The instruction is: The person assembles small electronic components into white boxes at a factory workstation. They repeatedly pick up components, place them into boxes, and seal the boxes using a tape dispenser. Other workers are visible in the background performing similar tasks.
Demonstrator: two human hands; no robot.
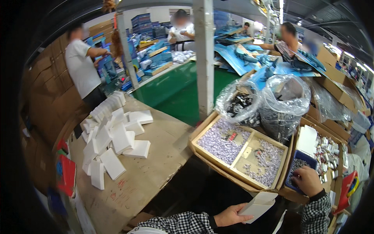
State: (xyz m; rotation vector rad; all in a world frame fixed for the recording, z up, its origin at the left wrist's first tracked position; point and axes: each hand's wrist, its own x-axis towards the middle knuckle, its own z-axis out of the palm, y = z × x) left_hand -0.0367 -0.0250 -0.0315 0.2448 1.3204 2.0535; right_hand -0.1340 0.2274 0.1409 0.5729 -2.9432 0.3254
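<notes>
My left hand grips a small white carton near the lower edge, its flap end raised and pointing up to the right. At the right, my right hand reaches into a blue plastic tray of small dark metallic pieces. Its fingers are bent down among the pieces, and whatever they pinch is hidden. Beside that tray stands a cardboard box of loose small silver-and-red parts, with a white box at its far end.
A heap of white cartons covers part of the cardboard-topped table at left. A divided wooden tray holds tiny purplish-white pieces. Behind it stand plastic-lined bags and a white post. Several people work beyond a green surface.
</notes>
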